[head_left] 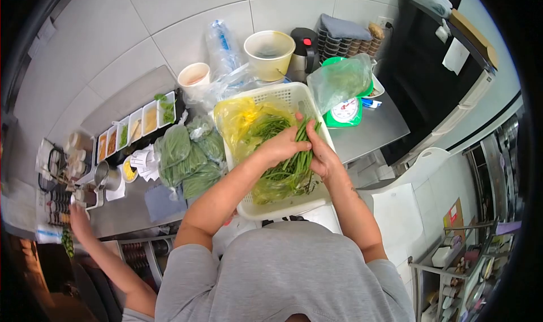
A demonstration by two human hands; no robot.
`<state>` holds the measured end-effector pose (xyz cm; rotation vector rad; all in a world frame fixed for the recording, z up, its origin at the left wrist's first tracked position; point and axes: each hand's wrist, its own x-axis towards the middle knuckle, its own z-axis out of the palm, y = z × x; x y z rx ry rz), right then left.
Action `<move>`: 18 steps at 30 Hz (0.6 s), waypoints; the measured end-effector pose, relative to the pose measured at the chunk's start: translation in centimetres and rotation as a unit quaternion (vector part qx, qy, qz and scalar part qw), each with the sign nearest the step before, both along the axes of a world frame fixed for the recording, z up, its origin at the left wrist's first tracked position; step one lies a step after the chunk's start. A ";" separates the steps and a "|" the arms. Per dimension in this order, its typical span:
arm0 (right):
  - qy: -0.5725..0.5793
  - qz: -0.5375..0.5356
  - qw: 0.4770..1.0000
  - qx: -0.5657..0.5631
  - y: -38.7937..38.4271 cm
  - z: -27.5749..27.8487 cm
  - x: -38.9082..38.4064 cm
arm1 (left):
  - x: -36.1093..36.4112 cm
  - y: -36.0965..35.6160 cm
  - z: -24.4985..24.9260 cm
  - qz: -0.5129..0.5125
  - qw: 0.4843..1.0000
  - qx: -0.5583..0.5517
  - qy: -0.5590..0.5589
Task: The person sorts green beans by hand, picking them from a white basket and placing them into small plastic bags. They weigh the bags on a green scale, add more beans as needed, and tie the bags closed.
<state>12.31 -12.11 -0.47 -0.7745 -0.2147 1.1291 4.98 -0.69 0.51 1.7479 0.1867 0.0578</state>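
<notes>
In the head view a white perforated plastic basket [244,210] stands in front of me, lined with a yellow plastic bag [233,118]. Thin green vegetable stems [293,174] lie heaped in the bag. Over the heap my left hand [281,146] is closed, its thumb and fingers pinching a bunch of the stems. Facing it, my right hand [323,155] curls round the same bunch from the right. The stems between the two hands point up and away from me, and part of the bunch is hidden behind the fingers.
Bags of green vegetables [185,155] lie left of the basket, near a rack of ingredient trays [136,125]. A green scale [345,111] carries a bagged item [342,81]. Behind stands a yellowish tub [268,67]. Another person's arm [113,262] reaches in at far left.
</notes>
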 end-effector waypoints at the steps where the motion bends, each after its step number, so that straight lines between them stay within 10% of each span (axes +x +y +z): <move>1: 0.008 0.002 1.000 0.003 -0.2 0.5 -0.1 | -0.1 0.1 0.5 -0.001 0.995 -0.099 0.010; 4: 0.007 -0.001 1.000 0.001 0.1 0.2 0.1 | 0.1 0.3 0.6 0.044 0.969 -0.241 0.023; 15: -0.010 -0.104 0.985 -0.135 -0.1 0.7 0.2 | -0.2 1.8 1.4 0.077 0.970 -0.230 0.001; 18: -0.241 -0.177 0.929 -0.218 -0.8 -0.3 1.9 | -0.5 3.2 1.6 0.064 0.972 -0.224 -0.022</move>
